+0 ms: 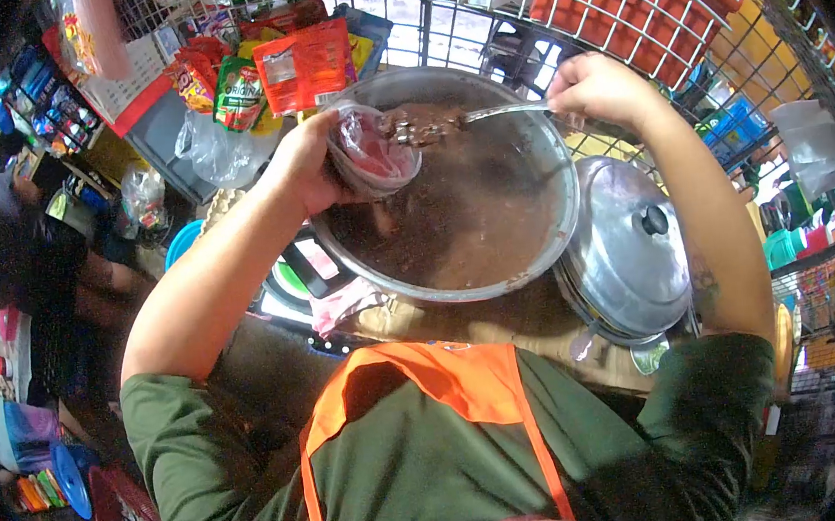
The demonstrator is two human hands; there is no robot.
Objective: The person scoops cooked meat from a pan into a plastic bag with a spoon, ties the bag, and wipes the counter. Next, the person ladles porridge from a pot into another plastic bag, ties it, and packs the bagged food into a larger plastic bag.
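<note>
My left hand (308,166) is closed around a small bowl (385,181) lined with clear plastic, with something reddish showing inside. It holds the bowl over the left rim of a large metal pot (564,196). Thick brown food (464,226) lies in the pot, and steam seems to blur part of it. Pinched in my right hand (602,92) is the handle of a metal serving spoon (509,109). The spoon's head, heaped with lumpy brown food, is beside the bowl's right edge. Whether the two touch I cannot tell.
A domed metal lid (632,240) with a black knob sits right of the pot. Food pouches (303,65) stand behind it at the left. A wire grid (614,0) curves along the back. At the far left is another person (30,258) in dark clothes.
</note>
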